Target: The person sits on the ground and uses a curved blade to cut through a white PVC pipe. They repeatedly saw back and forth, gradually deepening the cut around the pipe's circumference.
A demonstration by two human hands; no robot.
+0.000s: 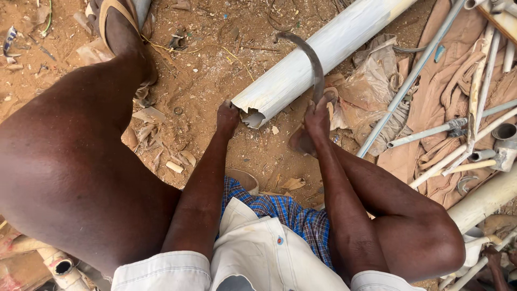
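A wide white plastic pipe [318, 51] lies slantwise on the sandy ground, its jagged broken end nearest me. My left hand [227, 117] presses on that broken end at its left edge. My right hand [316, 116] is closed around the handle of a curved dark metal blade [308, 51], which arches up and over the pipe a short way behind the broken end. My bare knees frame the view on both sides, and my left foot in a sandal [116, 24] rests at the top left.
Several thin grey and white pipes [431, 132] lie on brown cloth [447, 70] at the right, with pipe fittings [505, 131] among them. Crumpled plastic sheeting [371, 81] lies beside the big pipe. Pipe shards and litter [156, 134] dot the dirt. More pipe ends [62, 267] show at bottom left.
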